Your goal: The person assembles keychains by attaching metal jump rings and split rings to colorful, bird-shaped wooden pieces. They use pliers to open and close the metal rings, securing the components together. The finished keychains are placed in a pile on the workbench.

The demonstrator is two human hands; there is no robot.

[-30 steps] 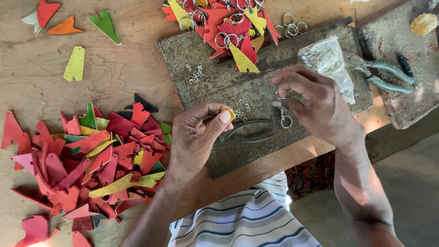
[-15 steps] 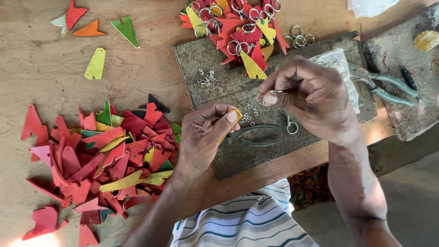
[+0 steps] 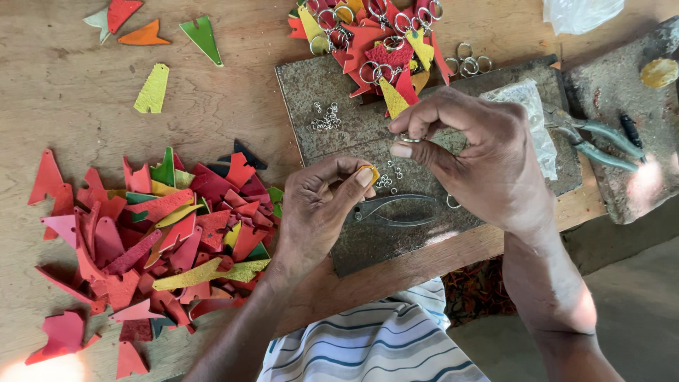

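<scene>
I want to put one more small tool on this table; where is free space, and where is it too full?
Bare wood lies between the yellow-green piece and the big heap of cut pieces, and left of the grey slab. Another bare strip is the slab's near edge under the pliers. Crowded: the heap, the pile with key rings, and the slab middle around both hands.

A big heap of cut shapes (image 3: 148,233), mostly red with green and yellow, is lying on the wooden bench (image 3: 71,127), with a few strays (image 3: 152,88) sitting apart near its far edge. Pliers (image 3: 396,210) are resting on a grey slab (image 3: 311,120), teal-handled pliers (image 3: 601,138) are lying just beside a clear bag (image 3: 534,120), and finished ringed pieces (image 3: 375,39) are piling at the far end.
</scene>
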